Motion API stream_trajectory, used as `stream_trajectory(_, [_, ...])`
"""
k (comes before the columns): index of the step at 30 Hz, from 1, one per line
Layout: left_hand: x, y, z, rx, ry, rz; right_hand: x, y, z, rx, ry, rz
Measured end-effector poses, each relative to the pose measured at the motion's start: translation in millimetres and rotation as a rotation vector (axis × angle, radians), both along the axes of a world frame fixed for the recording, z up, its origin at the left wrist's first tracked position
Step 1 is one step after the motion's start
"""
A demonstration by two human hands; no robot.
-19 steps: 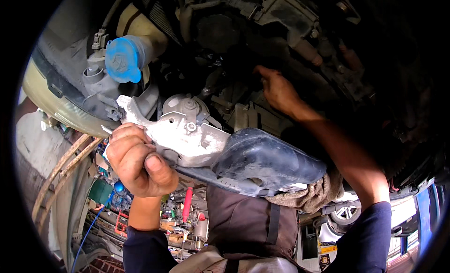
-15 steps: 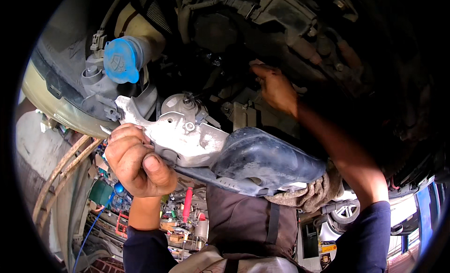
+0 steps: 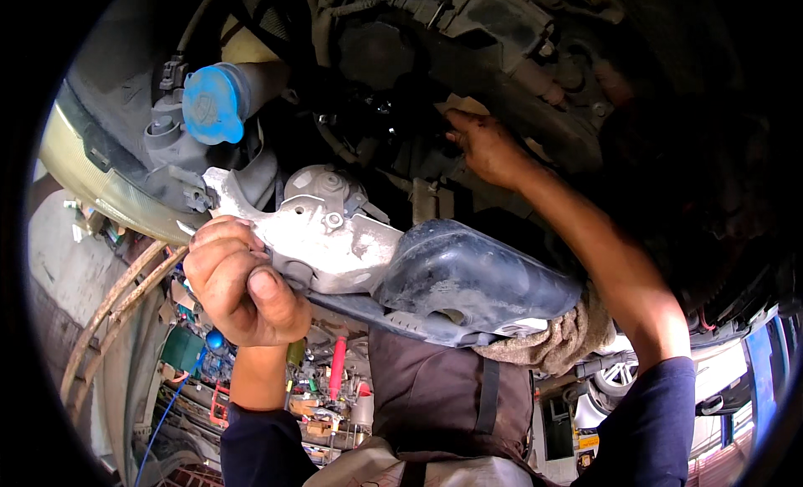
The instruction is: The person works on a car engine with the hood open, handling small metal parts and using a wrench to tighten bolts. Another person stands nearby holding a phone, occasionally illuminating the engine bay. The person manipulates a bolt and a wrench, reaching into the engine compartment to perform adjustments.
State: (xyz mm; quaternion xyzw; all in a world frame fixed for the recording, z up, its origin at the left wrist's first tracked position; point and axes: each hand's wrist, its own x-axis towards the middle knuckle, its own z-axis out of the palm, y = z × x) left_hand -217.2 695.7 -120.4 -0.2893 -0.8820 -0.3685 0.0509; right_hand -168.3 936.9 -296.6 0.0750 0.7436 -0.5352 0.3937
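My left hand (image 3: 242, 278) is closed around the front edge of a pale metal panel (image 3: 339, 248) at the car's front, beside the headlight (image 3: 125, 194). My right hand (image 3: 485, 148) reaches deep into the dark engine bay with its fingers curled together. Near its fingertips shows a tan patch (image 3: 468, 105); whatever those fingers hold, if anything, is lost in shadow. A blue washer-fluid cap (image 3: 213, 105) sits on its filler neck left of the bay. Between my arms lies a black plastic air duct (image 3: 473, 278) on the front panel.
A brown rag (image 3: 560, 340) lies under the right end of the duct, below my right forearm. Hoses and a dark housing (image 3: 493, 23) fill the back of the bay. Cluttered tools (image 3: 335, 370) and a wooden ladder (image 3: 117, 303) stand below left; a white car (image 3: 611, 387) is at right.
My right hand has shifted slightly, and more of the tan patch shows beside it. The view has moved a little. My left hand keeps its hold on the panel edge.
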Motion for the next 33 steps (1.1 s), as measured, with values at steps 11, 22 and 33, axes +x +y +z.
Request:
stream_trajectory(11, [0, 4, -2, 0.022, 0.032, 0.018, -6, 7, 2, 0.045, -0.013, 0.127])
stream_trajectory(22, [1, 2, -4, 0.060, 0.024, 0.031, -1, 4, -1, 0.094, 0.060, 0.152])
stream_trajectory(33, [2, 4, -5, 0.085, 0.011, 0.054, 1, 7, -5, 0.116, 0.094, 0.152])
